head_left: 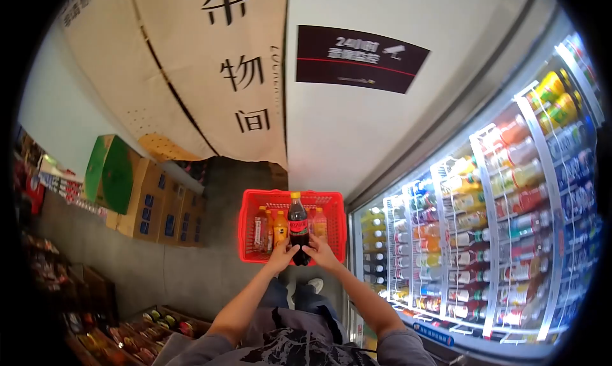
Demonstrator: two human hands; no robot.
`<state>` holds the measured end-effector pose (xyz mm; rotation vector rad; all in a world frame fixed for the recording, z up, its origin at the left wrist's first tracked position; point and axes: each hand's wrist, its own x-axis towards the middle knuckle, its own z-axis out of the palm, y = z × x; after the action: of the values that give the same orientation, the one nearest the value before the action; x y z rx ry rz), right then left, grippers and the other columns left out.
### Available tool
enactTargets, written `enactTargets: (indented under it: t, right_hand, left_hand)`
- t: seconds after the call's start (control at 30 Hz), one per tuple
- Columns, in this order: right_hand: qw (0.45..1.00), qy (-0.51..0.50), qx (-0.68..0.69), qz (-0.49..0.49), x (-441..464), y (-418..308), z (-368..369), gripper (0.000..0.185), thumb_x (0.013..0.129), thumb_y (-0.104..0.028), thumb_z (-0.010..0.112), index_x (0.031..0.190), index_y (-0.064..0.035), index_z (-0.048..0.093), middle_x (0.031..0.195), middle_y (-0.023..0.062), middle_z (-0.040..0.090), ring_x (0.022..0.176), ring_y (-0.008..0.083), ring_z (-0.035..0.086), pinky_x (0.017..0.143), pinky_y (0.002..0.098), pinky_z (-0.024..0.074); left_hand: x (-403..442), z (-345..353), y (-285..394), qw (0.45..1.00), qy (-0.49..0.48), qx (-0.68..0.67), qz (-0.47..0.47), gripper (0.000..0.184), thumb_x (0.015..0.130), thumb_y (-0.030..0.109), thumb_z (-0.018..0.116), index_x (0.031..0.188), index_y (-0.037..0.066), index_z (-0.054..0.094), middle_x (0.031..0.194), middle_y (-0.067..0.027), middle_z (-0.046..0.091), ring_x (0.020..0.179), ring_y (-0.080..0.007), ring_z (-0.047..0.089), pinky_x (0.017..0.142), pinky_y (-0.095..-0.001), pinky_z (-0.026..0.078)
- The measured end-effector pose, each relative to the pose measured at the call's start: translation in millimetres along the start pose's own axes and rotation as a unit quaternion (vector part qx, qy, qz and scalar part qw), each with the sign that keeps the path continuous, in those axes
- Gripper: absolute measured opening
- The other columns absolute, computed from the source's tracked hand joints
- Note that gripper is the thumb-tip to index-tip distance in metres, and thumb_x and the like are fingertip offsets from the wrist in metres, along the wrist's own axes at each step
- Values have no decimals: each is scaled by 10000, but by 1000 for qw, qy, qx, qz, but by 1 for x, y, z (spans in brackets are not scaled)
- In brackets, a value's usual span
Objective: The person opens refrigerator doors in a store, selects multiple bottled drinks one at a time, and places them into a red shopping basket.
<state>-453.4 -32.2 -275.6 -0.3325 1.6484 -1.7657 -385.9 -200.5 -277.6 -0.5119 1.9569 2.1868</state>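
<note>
Underfoot: smooth grey floor (220, 257) showed left of the frame's centre.
Cola: yellow-capped clear plastic bottle of dark liquid (298, 227), red-and-black labelled, was at lower centre, cap toward the top.
Left grip: left hand (281, 258) held the bottle's lower left side, its fingers partly hidden and closed to the bottle's width.
Right grip: right hand (322, 254) held the lower right side, its fingers similarly closed.
Basket: red rectangular plastic basket (243, 232), with orange-filled bottles (280, 226) inside, appeared behind the held bottle.
Cooler: brightly lit drinks cooler (496, 238) filled the right.
Cartons: brown cardboard boxes (171, 203) stood at centre left.
Entrance: beige curtain (185, 53) hung upper left.
</note>
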Motion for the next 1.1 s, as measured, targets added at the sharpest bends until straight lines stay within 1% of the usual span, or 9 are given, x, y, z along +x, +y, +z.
enactTargets:
  t: [0.3,0.57,0.67,0.73,0.77,0.87,0.93,1.03,1.1]
  right_hand:
    - [991,17,-125,49,64,82,38,472,937,-125,601,1363,-3,436,1165,145,620,1026,190,617,867,311,506]
    - [971,56,-217,82,102,124,48,502,875,-175,614,1318,14,474,1112,220,649,1003,340,651,836,399,504]
    - [971,68,-213,83,112,152,52,459,863,-163,622,1273,13,511,1120,227,643,1037,339,638,867,390,493]
    - [975,63,-183,112,116,153,57,442,859,-163,624,1253,11,525,1116,229,641,1043,347,633,876,394,489]
    - [977,60,-153,135,120,152,59,424,855,-163,627,1233,9,538,1112,231,639,1049,355,627,886,398,484]
    - [965,60,-194,166,129,162,63,413,848,-195,640,1199,6,556,1101,233,637,1023,371,628,870,414,490]
    - [961,64,-212,165,137,191,63,419,844,-215,648,1189,5,562,1090,233,641,1012,376,630,859,421,492]
    - [954,68,-242,163,141,229,61,429,837,-249,662,1170,4,572,1059,234,653,990,384,634,835,432,498]
    - [951,68,-254,160,144,229,60,432,834,-262,668,1162,4,577,1039,234,660,980,387,637,823,436,502]
  left_hand:
    - [25,-52,-62,992,70,-63,-85,420,961,101,541,1353,-5,433,1169,-115,612,1049,-183,585,916,-300,457]
    - [57,-81,-85,988,19,-29,-150,544,904,23,562,1412,7,368,1290,-143,547,1190,-236,522,1011,-324,396]
    - [68,-90,-129,987,16,-19,-156,586,876,23,582,1419,7,362,1307,-169,533,1213,-257,511,1015,-332,391]
    - [73,-93,-138,994,36,55,-91,630,853,68,613,1423,1,354,1306,-202,532,1225,-298,510,1022,-346,388]
    - [73,-92,-142,976,76,142,-145,646,835,107,629,1412,-6,360,1287,-256,532,1224,-365,508,1027,-372,388]
    - [75,-93,-142,937,97,290,-167,690,844,168,651,1440,26,334,1317,-258,518,1232,-408,491,1037,-419,388]
    - [76,-91,-131,937,83,293,-169,683,839,209,655,1409,-11,351,1301,-301,509,1224,-447,477,1041,-459,375]
    - [76,-86,-142,901,127,403,-96,409,831,127,630,1142,-78,463,977,-328,617,937,-459,623,819,-495,486]
    - [79,-87,-151,902,119,400,-109,391,830,121,628,1124,-82,469,940,-319,626,907,-456,631,812,-498,489]
